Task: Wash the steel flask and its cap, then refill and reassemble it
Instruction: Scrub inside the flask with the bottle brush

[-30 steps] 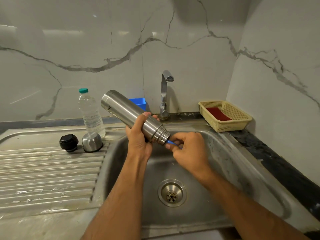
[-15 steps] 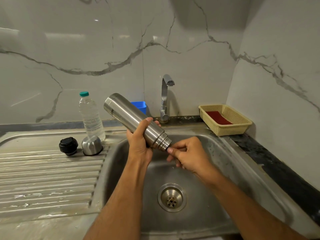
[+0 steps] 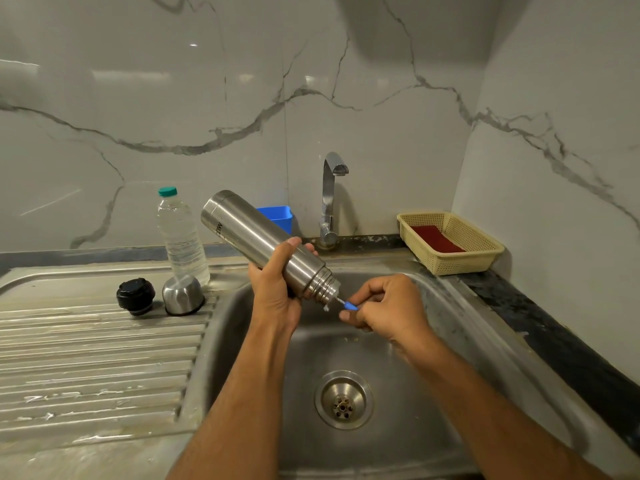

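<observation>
My left hand (image 3: 275, 289) grips the steel flask (image 3: 256, 237) near its threaded neck and holds it tilted over the sink basin (image 3: 433, 341), mouth down to the right. My right hand (image 3: 388, 304) pinches the blue handle of a bottle brush (image 3: 349, 305), whose wire stem runs into the flask's mouth. The brush head is hidden inside the flask. On the drainboard to the left stand the black inner stopper (image 3: 135, 295) and the steel cap (image 3: 183, 294), upside down.
A clear plastic water bottle (image 3: 180, 233) with a green lid stands behind the cap. The tap (image 3: 330, 199) rises at the back of the sink, a blue container (image 3: 278, 216) beside it. A beige basket (image 3: 450, 240) with a red scrub pad sits on the right counter.
My right hand has drawn the brush a little out of the flask, so the blue handle and wire stem show again. The flask stays tilted in my left hand.
</observation>
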